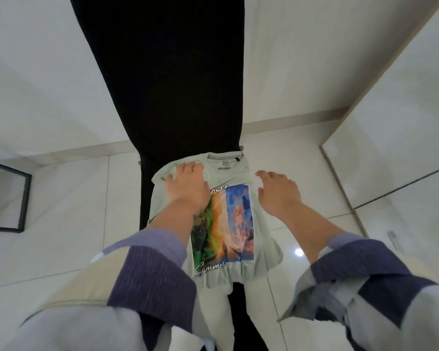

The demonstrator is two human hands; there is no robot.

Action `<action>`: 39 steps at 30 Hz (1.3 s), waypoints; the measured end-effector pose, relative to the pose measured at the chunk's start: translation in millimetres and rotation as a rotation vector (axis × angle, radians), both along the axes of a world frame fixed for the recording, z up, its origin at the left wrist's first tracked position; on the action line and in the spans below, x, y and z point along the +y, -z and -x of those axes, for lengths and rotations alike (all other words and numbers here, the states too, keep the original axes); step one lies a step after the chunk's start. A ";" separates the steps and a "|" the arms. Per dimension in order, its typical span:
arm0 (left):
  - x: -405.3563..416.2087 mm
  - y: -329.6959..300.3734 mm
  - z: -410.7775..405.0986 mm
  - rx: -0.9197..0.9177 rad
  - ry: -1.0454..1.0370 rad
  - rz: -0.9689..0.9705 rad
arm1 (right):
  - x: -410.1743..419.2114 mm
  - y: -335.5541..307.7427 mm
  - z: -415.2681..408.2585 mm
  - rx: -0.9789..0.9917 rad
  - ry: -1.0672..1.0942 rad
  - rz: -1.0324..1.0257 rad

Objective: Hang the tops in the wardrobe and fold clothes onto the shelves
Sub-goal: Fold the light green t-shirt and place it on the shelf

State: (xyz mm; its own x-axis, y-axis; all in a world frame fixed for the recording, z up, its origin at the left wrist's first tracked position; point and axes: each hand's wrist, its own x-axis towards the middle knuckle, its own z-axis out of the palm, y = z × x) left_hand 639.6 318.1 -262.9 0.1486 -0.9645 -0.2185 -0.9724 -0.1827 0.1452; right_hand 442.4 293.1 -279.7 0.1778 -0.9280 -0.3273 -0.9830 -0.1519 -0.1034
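Seen from above, looking down at two bare forearms in pushed-up purple and cream sleeves (147, 272). Spread face-up over a narrow black board (162, 72), a pale green T-shirt (260, 252), collar toward the board's far end, hem bunched at the near end and hanging past both long edges. On the chest, a bright print (223, 224) of green, orange and blue with the word "Summer" near the hem; inside the collar, a label reading "NEVADA".

Left hand (185, 186) lying flat on the shirt's shoulder at the board's left edge, just left of the collar, fingers straight and a little spread, palm pressing the cloth, wrist covering the print's upper left corner. Right hand (276, 191) open too, fingers relaxed and slightly apart, just beside the shirt's right edge, level with the top of the print; whether touching the cloth or hovering over it, cannot tell.

Beneath it all, a glossy white tiled floor (61, 249). At the left, a dark-framed pane (23, 198). At the right, white panels (390, 148).
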 end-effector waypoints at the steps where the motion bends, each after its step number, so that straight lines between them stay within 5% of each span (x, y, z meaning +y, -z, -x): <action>1: -15.5 15.3 -2.1 -0.002 -0.010 -0.013 | -17.0 15.3 -3.6 -0.011 -0.002 -0.020; 13: -141.2 167.6 -15.1 0.014 -0.185 -0.025 | -182.0 175.8 -49.4 -0.423 0.236 -0.169; 18: -148.8 184.2 -26.6 -0.041 -0.222 0.048 | -192.9 197.1 -53.4 -0.212 0.147 -0.082; 26: -137.0 145.6 -36.4 0.040 -0.271 0.189 | -186.9 157.3 -38.4 0.061 -0.025 0.060; 31: -117.2 90.6 -42.4 0.055 -0.299 0.255 | -161.3 103.6 -33.7 -0.427 0.085 -0.055; 39: -34.5 -20.0 -41.0 0.087 -0.287 0.379 | -77.7 -11.0 -19.2 -0.656 0.054 0.131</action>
